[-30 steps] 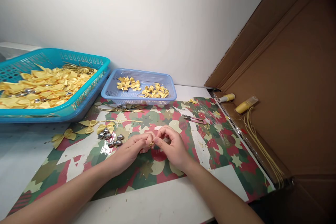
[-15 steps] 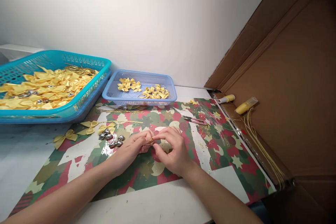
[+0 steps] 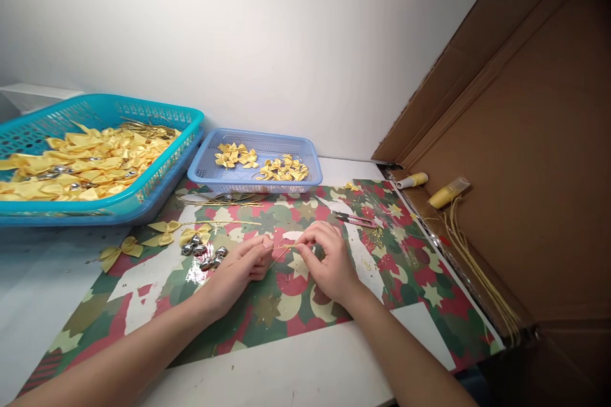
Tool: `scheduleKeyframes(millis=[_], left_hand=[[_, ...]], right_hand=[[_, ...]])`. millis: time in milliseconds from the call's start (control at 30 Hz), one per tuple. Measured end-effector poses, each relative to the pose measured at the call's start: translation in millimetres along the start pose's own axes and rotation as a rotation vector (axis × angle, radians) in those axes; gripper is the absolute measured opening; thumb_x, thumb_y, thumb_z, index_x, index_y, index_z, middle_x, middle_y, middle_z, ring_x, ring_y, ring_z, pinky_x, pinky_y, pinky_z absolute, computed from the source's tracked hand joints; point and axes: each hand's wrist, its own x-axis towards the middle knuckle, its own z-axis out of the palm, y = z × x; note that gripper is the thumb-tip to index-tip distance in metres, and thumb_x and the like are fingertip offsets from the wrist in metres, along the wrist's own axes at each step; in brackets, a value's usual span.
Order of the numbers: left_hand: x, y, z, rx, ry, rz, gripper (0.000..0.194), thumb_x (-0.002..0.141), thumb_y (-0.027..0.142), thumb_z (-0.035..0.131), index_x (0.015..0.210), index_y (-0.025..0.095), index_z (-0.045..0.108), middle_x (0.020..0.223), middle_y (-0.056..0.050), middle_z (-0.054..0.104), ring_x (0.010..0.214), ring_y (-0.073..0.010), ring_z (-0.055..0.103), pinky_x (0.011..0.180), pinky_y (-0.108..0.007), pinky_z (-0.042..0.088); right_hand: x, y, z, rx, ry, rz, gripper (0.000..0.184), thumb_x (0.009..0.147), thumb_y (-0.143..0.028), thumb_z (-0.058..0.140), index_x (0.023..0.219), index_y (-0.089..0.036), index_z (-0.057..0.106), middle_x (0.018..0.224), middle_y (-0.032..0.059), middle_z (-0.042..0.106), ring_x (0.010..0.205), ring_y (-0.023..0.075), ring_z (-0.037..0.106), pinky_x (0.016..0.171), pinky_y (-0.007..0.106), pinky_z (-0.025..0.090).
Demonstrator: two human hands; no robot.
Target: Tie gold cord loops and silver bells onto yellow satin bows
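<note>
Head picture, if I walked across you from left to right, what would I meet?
Big teal perforated plastic basket → bare left hand → thin gold cord → bare right hand → white-and-yellow tube → yellow tube with a clear end.

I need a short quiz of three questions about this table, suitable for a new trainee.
1. What runs between the left hand and the right hand?
A) a metal bell
B) a gold strand
C) a plastic tube
2. True or false: the snips lie on the patterned sheet.
3. Fill in: the smaller basket holds yellow ____.

Key: 1 B; 2 true; 3 bows.
</note>
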Motion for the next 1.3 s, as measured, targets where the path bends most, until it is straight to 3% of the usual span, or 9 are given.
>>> scheduleKeyframes(millis=[300, 433, 600, 933, 1100, 1300], left_hand=[[1, 0, -1.5, -0.051, 0.039, -0.031, 0.041, 0.083, 0.043, 0.055, 0.061, 0.021, 0.03, 0.058, 0.007, 0.018, 0.053, -0.0099, 0.013, 0.046, -0.024, 0.014], [1, 1, -0.6, -0.04, 0.031, -0.032, 0.039, 0.082, 0.043, 0.056, 0.062, 0.021, 0.031, 0.058, 0.008, 0.018, 0.053, -0.0099, 0.012, 0.046, -0.024, 0.014], [1, -1, -0.7, 0.034, -0.021, -0.002, 0.041, 0.083, 0.047, 0.055, 0.061, 0.02, 0.035, 0.059, 0.007, 0.02, 0.053, -0.0101, 0.015, 0.046, -0.024, 0.014], [2, 0, 0.2, 0.176, -0.023, 0.06, 0.041, 0.085, 0.051, 0.053, 0.061, 0.02, 0.042, 0.059, 0.006, 0.025, 0.053, -0.0106, 0.019, 0.046, -0.024, 0.017], [2, 1, 1.2, 0.134, -0.007, 0.043, 0.039, 0.082, 0.05, 0.055, 0.062, 0.02, 0.043, 0.058, 0.007, 0.024, 0.052, -0.0099, 0.018, 0.046, -0.023, 0.016], [2, 3, 2.5, 0.083, 0.05, 0.005, 0.037, 0.081, 0.046, 0.057, 0.062, 0.02, 0.038, 0.054, 0.009, 0.022, 0.05, -0.0087, 0.015, 0.045, -0.022, 0.016]], right_hand=[[5, 7, -8, 0.045, -0.164, 0.1, 0.016, 0.084, -0.015, 0.058, 0.069, -0.02, 0.056, 0.077, -0.001, 0.061, 0.081, 0.0154, 0.055, 0.083, 0.034, 0.037], [6, 8, -14, 0.039, -0.278, 0.117, 0.009, 0.08, -0.014, 0.061, 0.074, -0.021, 0.061, 0.081, -0.0002, 0.063, 0.086, 0.0172, 0.055, 0.086, 0.036, 0.038], [7, 4, -11, 0.188, -0.2, 0.155, 0.018, 0.081, -0.018, 0.061, 0.096, -0.024, 0.067, 0.097, 0.0025, 0.065, 0.096, 0.0178, 0.056, 0.083, 0.033, 0.043], [6, -5, 18, 0.321, -0.238, 0.253, 0.004, 0.079, -0.022, 0.065, 0.077, -0.022, 0.068, 0.09, 0.0023, 0.065, 0.098, 0.0186, 0.055, 0.086, 0.033, 0.044], [8, -4, 19, 0.455, -0.247, 0.288, 0.008, 0.076, -0.018, 0.063, 0.07, -0.021, 0.067, 0.086, 0.0018, 0.065, 0.092, 0.0171, 0.057, 0.086, 0.032, 0.044], [10, -6, 8, 0.727, -0.303, 0.426, 0.011, 0.069, -0.022, 0.065, 0.058, -0.02, 0.066, 0.072, -0.0005, 0.058, 0.073, 0.0138, 0.054, 0.072, 0.028, 0.045]])
